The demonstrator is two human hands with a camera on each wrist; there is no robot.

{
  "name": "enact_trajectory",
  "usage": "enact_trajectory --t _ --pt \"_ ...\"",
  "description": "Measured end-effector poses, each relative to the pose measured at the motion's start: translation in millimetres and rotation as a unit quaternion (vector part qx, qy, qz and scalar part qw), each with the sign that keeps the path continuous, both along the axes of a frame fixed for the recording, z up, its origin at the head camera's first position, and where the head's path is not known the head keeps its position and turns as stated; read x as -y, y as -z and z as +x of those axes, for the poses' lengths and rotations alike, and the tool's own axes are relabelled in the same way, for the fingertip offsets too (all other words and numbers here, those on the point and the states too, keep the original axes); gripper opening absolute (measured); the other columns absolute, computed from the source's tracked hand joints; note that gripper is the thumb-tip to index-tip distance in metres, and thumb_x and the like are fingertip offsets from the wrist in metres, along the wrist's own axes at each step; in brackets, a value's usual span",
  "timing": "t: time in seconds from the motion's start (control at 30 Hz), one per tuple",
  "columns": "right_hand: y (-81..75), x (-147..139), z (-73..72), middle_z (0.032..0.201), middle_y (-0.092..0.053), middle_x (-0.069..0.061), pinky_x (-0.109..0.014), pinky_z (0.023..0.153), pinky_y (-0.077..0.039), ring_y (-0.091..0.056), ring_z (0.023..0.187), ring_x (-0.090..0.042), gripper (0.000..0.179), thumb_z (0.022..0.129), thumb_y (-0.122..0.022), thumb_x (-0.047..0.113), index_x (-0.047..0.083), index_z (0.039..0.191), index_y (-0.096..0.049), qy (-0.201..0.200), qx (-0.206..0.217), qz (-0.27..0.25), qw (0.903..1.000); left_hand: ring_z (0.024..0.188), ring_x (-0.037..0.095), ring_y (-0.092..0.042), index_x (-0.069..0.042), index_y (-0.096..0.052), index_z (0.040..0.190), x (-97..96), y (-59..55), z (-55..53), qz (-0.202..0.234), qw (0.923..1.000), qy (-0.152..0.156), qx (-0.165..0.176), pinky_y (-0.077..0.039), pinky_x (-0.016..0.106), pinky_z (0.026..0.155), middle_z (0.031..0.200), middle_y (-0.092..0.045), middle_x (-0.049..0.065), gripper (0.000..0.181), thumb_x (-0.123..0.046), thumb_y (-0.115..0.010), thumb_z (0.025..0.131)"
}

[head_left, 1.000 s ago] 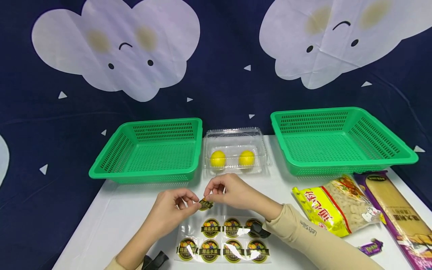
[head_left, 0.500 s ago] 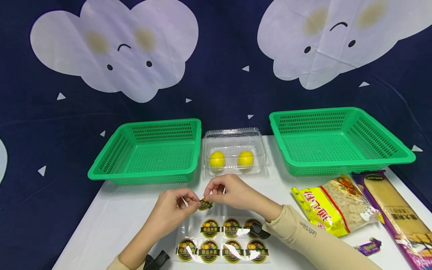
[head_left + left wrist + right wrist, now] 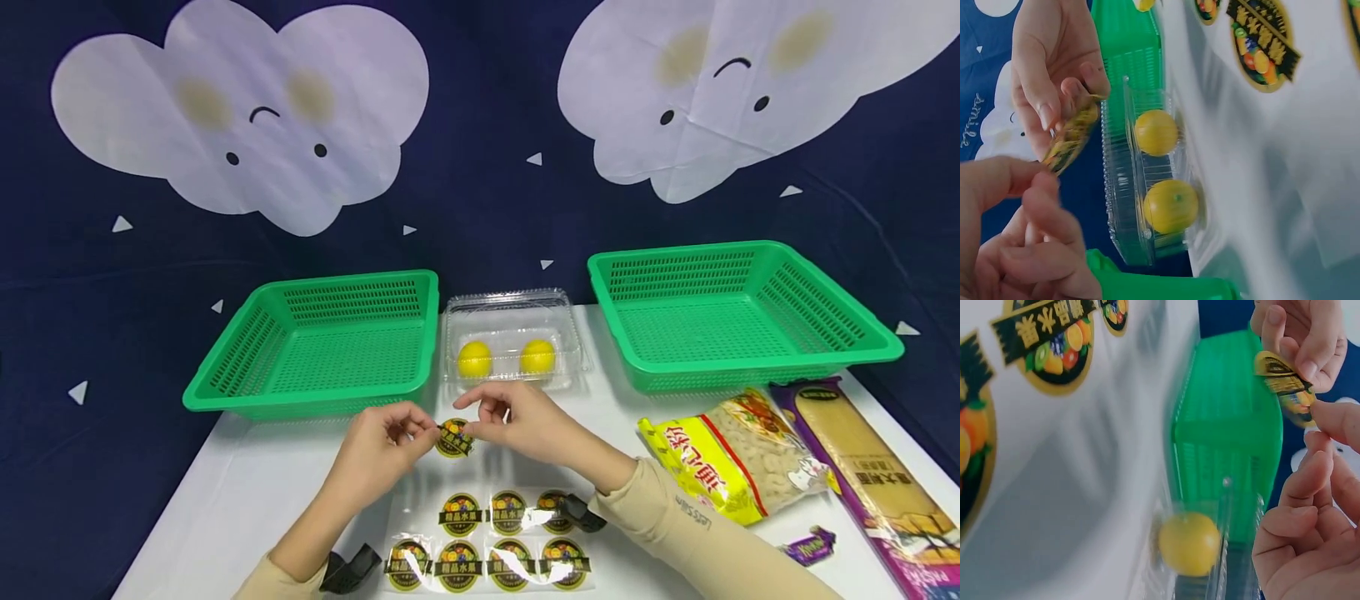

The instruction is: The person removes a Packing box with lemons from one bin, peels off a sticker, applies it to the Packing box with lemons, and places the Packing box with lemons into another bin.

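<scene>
Sticker (image 3: 453,437), thin, round and slightly bowed, held up between both hands beyond its glossy clear sheet (image 3: 412,517)! The left hand (image 3: 386,446) pinches its rim, thumb to forefinger, likely sparing the gummy back; the right hand (image 3: 528,422) has its thumb at the opposite edge, forefinger spread away. Behind: smooth yellow fruits (image 3: 475,359), a ridged transparent box (image 3: 510,310) around them.

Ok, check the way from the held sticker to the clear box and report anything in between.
The right hand is in the way: in the head view its index finger lies across the line from the sticker, in the left hand, to the box. Nothing else visible stands between.
</scene>
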State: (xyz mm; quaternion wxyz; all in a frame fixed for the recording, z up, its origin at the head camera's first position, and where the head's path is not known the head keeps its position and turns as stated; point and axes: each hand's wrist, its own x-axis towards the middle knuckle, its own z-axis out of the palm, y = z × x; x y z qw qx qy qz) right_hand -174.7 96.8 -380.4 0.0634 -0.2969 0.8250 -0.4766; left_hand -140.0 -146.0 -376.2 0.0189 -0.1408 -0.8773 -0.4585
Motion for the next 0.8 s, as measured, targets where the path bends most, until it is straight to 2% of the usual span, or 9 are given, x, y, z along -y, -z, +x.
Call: enact_trajectory --t 0.13,0.27,0.4,0.57,0.8 --pt "-5.2 -11 -2.8 0.078 -0.062 0.005 -0.022 0.065 -0.049 -0.056 0.070 -0.009 0.018 0.096 -0.080 0.016 0.011 0.113 -0.079 0.030 -0.004 -0.019 0.9994 0.053 0.011 -0.057 -0.005 -0.078 0.092 -3.3 -2.2 -11.3 0.088 0.9951 -0.031 0.035 -0.047 0.022 0.050 0.075 -0.072 0.008 0.005 -0.008 -0.081 0.094" --pt "-10.6 -19 -5.3 0.079 -0.063 0.005 -0.023 0.065 -0.050 -0.058 0.071 -0.013 0.012 0.097 -0.079 0.021 0.015 0.109 -0.080 0.068 0.001 -0.026 0.9973 0.050 0.012 -0.053 0.000 -0.077 0.096 -10.3 -5.2 -18.7 0.162 0.9816 -0.065 0.079 -0.038 0.020 0.046 0.070 -0.065 0.003 0.009 -0.008 -0.080 0.096" --pt "-12.0 -24 -7.8 0.079 -0.065 0.005 -0.023 0.066 -0.050 -0.060 0.073 -0.015 0.009 0.097 -0.080 0.024 0.018 0.103 -0.082 0.097 0.006 -0.020 0.9951 0.049 0.012 -0.050 0.001 -0.076 0.098 -19.3 -8.9 -24.6 0.208 0.9702 -0.080 0.095 -0.035 0.020 0.045 0.067 -0.062 0.002 0.010 -0.009 -0.079 0.097" --pt "-10.3 -27 -11.4 0.081 -0.068 0.004 -0.023 0.066 -0.050 -0.060 0.074 -0.015 0.008 0.097 -0.081 0.025 0.017 0.100 -0.082 0.119 0.009 -0.021 0.9926 0.052 0.013 -0.054 -0.001 -0.075 0.099 -30.2 -12.9 -31.1 0.238 0.9617 -0.084 0.106 -0.039 0.021 0.044 0.066 -0.063 0.005 0.009 -0.010 -0.078 0.098" --pt "-13.4 -32 -15.7 0.084 -0.071 0.000 -0.022 0.066 -0.051 -0.061 0.075 -0.015 0.010 0.097 -0.079 0.020 0.010 0.100 -0.080 0.135 -0.001 -0.034 0.9902 0.052 0.014 -0.055 0.000 -0.075 0.098 -42.3 -14.0 -40.1 0.251 0.9594 -0.076 0.104 -0.042 0.021 0.044 0.065 -0.062 0.001 0.010 -0.010 -0.078 0.097"
